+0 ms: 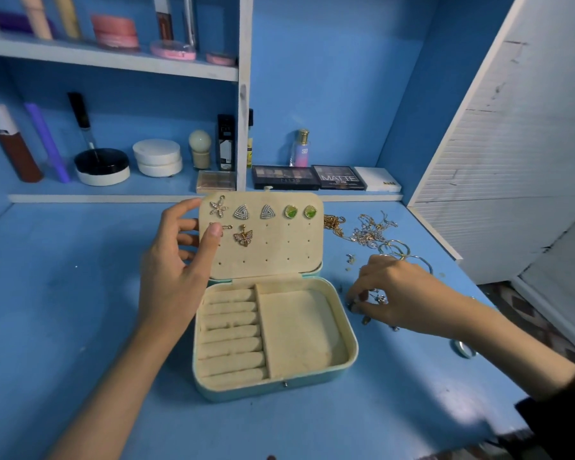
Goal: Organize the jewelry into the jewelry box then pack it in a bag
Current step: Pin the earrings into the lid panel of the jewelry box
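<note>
An open jewelry box [349, 346] with a cream lining lies on the blue table; its lid [279, 257] stands up with several earrings pinned in it: a flower [218, 208], two triangles, two green studs [291, 211] and a butterfly [243, 236]. My left hand [176, 263] holds the lid's left edge, thumb on its face over one earring. My right hand [402, 293] is right of the box, fingertips pinching a small earring [380, 298] among loose pieces on the table. No bag is in view.
A tangle of gold chains [362, 229] and hoop bangles [402, 252] lies behind my right hand. A ring [462, 348] sits near the table's right edge. Shelves at the back hold make-up palettes [286, 177], jars and bottles. A white cabinet [512, 161] stands at right.
</note>
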`<state>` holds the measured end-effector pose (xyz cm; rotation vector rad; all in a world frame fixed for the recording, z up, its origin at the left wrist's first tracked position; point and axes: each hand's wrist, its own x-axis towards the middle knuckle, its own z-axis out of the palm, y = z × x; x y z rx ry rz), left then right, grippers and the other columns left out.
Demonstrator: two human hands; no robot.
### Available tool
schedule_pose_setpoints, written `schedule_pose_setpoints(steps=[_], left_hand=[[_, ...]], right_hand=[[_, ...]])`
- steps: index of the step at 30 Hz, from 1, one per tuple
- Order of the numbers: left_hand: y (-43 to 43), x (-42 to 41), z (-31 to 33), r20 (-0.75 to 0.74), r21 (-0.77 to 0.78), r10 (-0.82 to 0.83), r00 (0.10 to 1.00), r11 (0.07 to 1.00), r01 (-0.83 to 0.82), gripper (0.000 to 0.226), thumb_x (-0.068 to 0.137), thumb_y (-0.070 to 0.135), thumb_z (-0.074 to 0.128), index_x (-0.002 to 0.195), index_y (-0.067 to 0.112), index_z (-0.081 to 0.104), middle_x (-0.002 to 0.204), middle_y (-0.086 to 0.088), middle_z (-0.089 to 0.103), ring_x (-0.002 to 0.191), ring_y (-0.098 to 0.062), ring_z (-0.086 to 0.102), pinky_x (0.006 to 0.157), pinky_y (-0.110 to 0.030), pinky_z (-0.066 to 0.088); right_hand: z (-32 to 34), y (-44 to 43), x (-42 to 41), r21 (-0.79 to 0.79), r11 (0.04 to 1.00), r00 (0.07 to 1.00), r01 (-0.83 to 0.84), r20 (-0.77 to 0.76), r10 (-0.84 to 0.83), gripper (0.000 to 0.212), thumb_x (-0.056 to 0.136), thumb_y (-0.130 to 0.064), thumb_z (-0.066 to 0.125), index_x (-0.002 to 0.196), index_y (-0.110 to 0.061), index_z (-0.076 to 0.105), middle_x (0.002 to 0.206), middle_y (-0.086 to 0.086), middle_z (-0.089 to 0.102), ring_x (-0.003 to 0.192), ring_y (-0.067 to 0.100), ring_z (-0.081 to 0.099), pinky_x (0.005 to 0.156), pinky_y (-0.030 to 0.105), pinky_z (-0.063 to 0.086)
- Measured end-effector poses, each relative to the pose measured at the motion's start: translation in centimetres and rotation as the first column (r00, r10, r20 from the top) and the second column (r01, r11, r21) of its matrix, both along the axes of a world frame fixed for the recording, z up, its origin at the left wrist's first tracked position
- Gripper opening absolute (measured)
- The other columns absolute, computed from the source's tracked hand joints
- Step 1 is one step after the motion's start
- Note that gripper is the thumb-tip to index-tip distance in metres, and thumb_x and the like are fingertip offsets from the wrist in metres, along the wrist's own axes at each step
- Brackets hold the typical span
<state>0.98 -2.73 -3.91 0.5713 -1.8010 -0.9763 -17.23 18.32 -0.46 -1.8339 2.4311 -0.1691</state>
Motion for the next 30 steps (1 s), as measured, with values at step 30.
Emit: schedule_pose_setpoints(steps=[30], left_hand=[[0.3,0.1,0.4,-0.008,-0.022,-0.015,1.000,1.000,0.015,0.025,0.091,0.027,0.057,0.115,0.028,0.050,0.092,0.019,0.058,0.078,0.008,0.056,0.064,-0.006,0.041]], right_hand=[[2.4,-1.1,0.2,-0.124,0.978,0.884,0.169,0.457,-0.095,0.008,0.078,-0.021,0.075,0.079,-0.029,0.071,0.073,-0.004,0.070,0.059,0.010,0.055,0.060,0.023,0.046]])
